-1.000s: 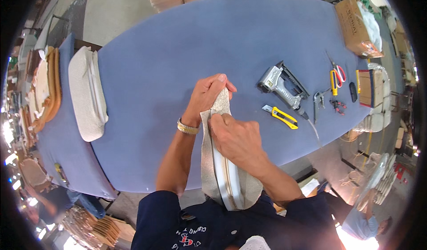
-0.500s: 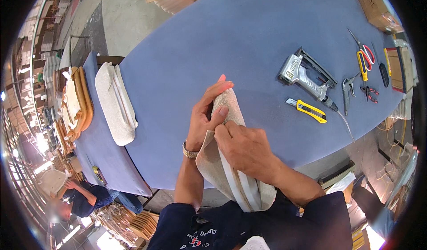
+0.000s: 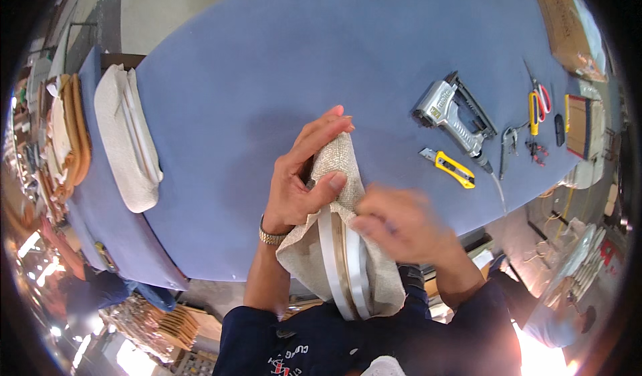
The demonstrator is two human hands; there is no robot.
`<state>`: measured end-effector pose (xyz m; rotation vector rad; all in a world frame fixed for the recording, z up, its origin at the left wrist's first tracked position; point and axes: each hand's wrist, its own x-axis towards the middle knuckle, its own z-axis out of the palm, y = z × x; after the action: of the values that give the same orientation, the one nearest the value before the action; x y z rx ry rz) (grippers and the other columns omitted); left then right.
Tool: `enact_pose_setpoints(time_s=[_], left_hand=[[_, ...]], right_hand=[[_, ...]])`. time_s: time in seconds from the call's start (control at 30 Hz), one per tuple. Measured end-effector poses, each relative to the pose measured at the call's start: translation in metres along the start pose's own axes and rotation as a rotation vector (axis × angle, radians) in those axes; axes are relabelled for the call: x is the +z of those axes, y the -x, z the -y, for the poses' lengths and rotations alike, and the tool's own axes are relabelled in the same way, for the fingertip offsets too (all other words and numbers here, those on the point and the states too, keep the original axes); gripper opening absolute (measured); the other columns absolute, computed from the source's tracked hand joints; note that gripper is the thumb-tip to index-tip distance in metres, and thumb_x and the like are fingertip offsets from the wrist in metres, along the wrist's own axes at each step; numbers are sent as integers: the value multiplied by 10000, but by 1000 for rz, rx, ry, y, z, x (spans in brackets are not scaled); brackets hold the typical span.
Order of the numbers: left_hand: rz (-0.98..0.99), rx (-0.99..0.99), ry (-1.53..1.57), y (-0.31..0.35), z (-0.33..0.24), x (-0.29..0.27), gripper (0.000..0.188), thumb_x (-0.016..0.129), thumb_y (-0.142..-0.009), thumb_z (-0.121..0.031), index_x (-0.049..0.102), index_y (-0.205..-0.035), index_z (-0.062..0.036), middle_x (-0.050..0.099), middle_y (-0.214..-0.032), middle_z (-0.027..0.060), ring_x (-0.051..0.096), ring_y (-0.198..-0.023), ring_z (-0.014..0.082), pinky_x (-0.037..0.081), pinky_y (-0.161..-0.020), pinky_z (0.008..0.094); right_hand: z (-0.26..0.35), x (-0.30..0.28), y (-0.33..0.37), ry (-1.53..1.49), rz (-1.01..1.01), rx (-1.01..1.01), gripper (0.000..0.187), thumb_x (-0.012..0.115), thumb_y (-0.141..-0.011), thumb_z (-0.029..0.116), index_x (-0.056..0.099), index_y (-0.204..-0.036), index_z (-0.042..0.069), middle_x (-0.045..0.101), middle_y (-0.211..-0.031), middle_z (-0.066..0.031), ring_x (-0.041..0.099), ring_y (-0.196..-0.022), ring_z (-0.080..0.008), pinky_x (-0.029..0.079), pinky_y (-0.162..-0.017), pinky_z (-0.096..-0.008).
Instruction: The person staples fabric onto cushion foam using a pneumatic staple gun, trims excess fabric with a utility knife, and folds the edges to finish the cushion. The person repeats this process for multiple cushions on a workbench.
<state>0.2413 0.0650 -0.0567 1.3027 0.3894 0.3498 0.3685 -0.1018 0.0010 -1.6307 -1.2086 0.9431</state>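
Blue table [image 3: 267,55] lies mostly bare; stapler [image 3: 451,116], yellow knife [image 3: 448,167] and scissors [image 3: 538,103] sit right, cushions [image 3: 127,139] left; at its near edge left hand [image 3: 301,175] clasps the fabric-wrapped panel [image 3: 341,242]; right hand [image 3: 401,222], blurred, pinches its cloth.

Taking the staple gun [image 3: 452,116] on the table [image 3: 267,62] as landmark. Just before it, toward the near edge: a utility knife [image 3: 449,167]. To its right: scissors [image 3: 537,102], then small pliers [image 3: 535,151]. Far right and behind, at the table's corner: a cardboard box [image 3: 568,22]. Well to its left, at the near edge: a fabric-wrapped panel [image 3: 341,242] between left hand [image 3: 301,175] and right hand [image 3: 401,225]. Far left, on the table's end: a stack of cushions [image 3: 124,135].
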Motion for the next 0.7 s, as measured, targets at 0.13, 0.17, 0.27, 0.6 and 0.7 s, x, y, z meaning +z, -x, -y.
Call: enact_pose_setpoints(time_s=[0.13,0.17,0.27,0.6,0.7], left_hand=[[-27,101,-57,3,5,1,621,725,-835,-193,605,-1418,-16,589,-1440,157,449,-1445,319,291,-1214,487],[-15,105,-75,3,6,2,629,716,-831,-190,599,-1425,-20,594,-1438,148,450,-1444,313,266,-1225,494],[-2,121,-100,2,9,4,656,697,-823,-207,580,-1442,-23,611,-1414,146,455,-1439,312,234,-1238,510],[-37,153,-139,1,15,11,690,678,-818,-266,563,-1454,-23,607,-1421,150,440,-1456,310,107,-1271,549],[-50,141,-174,-2,15,16,700,680,-800,-268,569,-1450,-34,594,-1440,149,438,-1460,312,103,-1270,554]], right_hand=[[-71,-65,22,632,-481,239,387,742,-866,94,612,-1228,50,648,-1108,-156,654,-989,-367,544,-869,-430],[-98,-73,32,705,-450,265,476,741,-846,66,577,-1292,56,621,-1175,-174,631,-1055,-385,537,-903,-439],[-149,-81,34,862,-381,308,716,727,-792,-6,471,-1455,82,543,-1343,-215,568,-1218,-429,517,-987,-460],[-43,-118,0,361,-309,340,734,718,-746,-14,567,-1458,76,672,-1271,-162,674,-1117,-337,522,-986,-397],[5,-118,-3,393,12,119,673,749,-758,51,609,-1416,42,709,-1219,-154,699,-1046,-296,531,-942,-376]])
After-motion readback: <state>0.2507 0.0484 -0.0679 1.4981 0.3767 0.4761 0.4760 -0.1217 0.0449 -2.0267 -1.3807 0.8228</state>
